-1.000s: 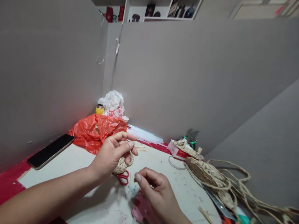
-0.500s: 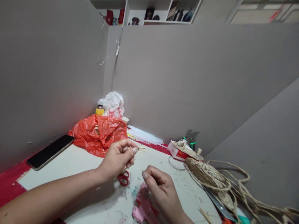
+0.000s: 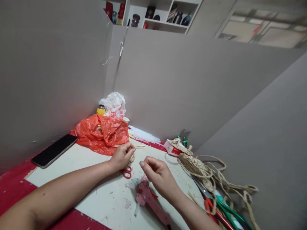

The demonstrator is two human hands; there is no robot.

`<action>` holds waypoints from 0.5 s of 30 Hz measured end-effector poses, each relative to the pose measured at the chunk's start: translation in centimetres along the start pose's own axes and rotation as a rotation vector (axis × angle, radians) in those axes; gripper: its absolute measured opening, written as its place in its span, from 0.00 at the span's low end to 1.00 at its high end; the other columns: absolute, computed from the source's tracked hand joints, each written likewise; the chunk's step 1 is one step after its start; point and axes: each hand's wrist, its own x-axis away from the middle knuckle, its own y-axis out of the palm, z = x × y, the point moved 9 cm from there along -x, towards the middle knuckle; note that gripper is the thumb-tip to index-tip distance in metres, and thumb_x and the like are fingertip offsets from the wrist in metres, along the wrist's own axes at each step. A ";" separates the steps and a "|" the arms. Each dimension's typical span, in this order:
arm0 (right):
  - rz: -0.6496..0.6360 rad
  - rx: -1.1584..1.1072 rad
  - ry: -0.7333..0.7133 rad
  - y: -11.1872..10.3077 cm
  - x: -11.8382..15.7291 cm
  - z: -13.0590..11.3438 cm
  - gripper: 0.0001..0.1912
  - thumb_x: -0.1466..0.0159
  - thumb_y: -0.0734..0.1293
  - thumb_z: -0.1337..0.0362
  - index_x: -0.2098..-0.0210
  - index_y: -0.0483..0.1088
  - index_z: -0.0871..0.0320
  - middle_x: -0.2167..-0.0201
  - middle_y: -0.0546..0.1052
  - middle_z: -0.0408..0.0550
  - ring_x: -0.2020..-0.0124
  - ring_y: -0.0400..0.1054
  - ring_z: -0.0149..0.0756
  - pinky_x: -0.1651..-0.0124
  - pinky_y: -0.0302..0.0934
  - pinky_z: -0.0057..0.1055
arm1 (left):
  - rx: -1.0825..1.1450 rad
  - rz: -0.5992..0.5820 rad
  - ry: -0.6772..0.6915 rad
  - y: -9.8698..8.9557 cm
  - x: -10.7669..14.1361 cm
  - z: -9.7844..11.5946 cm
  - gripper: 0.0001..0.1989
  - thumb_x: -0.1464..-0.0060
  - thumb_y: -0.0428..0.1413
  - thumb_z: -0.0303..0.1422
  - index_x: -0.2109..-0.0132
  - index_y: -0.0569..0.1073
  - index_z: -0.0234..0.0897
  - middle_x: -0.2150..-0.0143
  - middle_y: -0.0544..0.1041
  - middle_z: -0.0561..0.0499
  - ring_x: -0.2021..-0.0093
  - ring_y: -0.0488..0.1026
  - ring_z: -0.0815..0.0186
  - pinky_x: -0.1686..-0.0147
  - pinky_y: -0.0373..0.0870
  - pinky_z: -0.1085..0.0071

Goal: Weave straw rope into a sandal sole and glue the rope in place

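My left hand (image 3: 122, 156) is closed in a pinch above the white board, left of the middle. A small coil of twine (image 3: 132, 157) shows just beyond its fingers; whether they touch it I cannot tell. Red scissors handles (image 3: 127, 172) lie below this hand, their blades hidden. To the right, my right hand (image 3: 158, 175) is also closed, thumb against curled fingers. Anything in either pinch is too small or hidden to make out. Beneath my right hand lies a pink glue gun (image 3: 153, 204), with a pale glue stick (image 3: 137, 210) beside it.
A red plastic bag (image 3: 96, 140) and a black phone (image 3: 55, 150) lie at left. Glue sticks (image 3: 144, 134) run along the back. Thin sticks (image 3: 140, 147) lie near the bag. Coiled rope (image 3: 196, 169) and red-and-green-handled tools (image 3: 223, 207) crowd the right, against the wall.
The camera view has shifted, showing more of the table's right and front. Both hands appear slightly higher and further left, still closed. More of the glue gun shows.
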 end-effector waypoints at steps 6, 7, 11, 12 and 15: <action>0.070 0.028 0.152 -0.7 5.7 1.6 0.16 0.39 0.61 0.56 0.80 0.59 0.55 0.85 0.60 0.37 0.82 0.53 0.29 0.78 0.50 0.27 | -0.130 -0.021 0.067 0.2 0.2 0.3 0.12 0.41 0.46 0.34 0.73 0.63 0.39 0.79 0.62 0.58 0.75 0.62 0.69 0.70 0.60 0.72; 0.082 0.022 0.180 -0.6 6.9 2.1 0.16 0.39 0.61 0.55 0.80 0.59 0.55 0.86 0.60 0.36 0.83 0.52 0.28 0.79 0.49 0.26 | -0.148 -0.033 0.070 0.3 0.4 0.3 0.11 0.41 0.47 0.33 0.72 0.64 0.39 0.78 0.63 0.57 0.74 0.63 0.68 0.69 0.60 0.72; 0.123 0.001 0.257 0.4 10.4 3.9 0.16 0.38 0.61 0.54 0.79 0.61 0.55 0.85 0.60 0.36 0.82 0.53 0.29 0.78 0.50 0.26 | -0.207 -0.096 0.079 1.2 1.0 0.4 0.09 0.41 0.47 0.31 0.69 0.68 0.38 0.76 0.69 0.55 0.72 0.67 0.68 0.66 0.63 0.72; 0.127 -0.002 0.267 0.8 11.0 4.1 0.16 0.38 0.61 0.54 0.79 0.61 0.55 0.85 0.60 0.36 0.82 0.53 0.29 0.78 0.50 0.26 | -0.221 -0.107 0.081 1.5 1.1 0.5 0.08 0.41 0.47 0.30 0.67 0.69 0.38 0.75 0.71 0.55 0.71 0.68 0.68 0.65 0.63 0.72; 0.122 0.001 0.274 1.9 11.9 4.4 0.18 0.39 0.62 0.54 0.81 0.61 0.54 0.86 0.60 0.36 0.81 0.58 0.31 0.74 0.55 0.28 | -0.267 -0.132 0.087 1.9 1.4 1.1 0.07 0.44 0.48 0.27 0.64 0.71 0.35 0.69 0.75 0.51 0.70 0.69 0.67 0.64 0.64 0.71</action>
